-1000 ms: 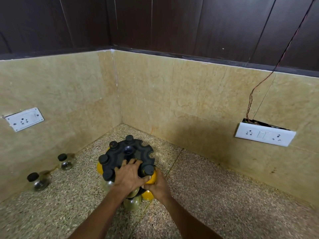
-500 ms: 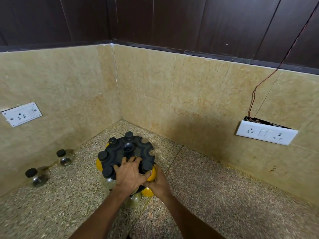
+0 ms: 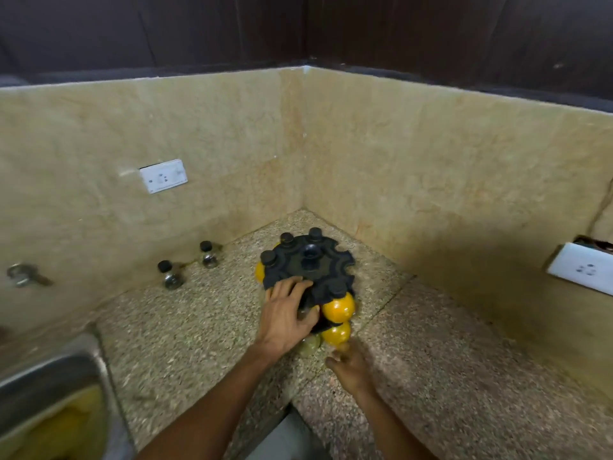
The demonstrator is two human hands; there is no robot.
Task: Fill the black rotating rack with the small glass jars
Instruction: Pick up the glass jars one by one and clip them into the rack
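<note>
Black rotating rack stands on the speckled stone counter near the corner where the 2 beige wall panels meet. Several black-capped jars sit in the notches of its top disc, with caps showing at the left and back edges; the notches on the right side are open. Under the disc, 2 jars with yellow contents show at the near right.

Left hand lies on the near left edge of the rack, fingers spread over the disc and thumb wrapped round its lower side, grasping it. Right hand is off the rack, just in front of the lower yellow jar, blurred; its fingers look loosely bent and hold nothing.

2 small glass jars with black caps stand apart from the rack by the left wall. A white socket is fixed above them, another socket on the right wall. A steel sink fills the lower left corner.
</note>
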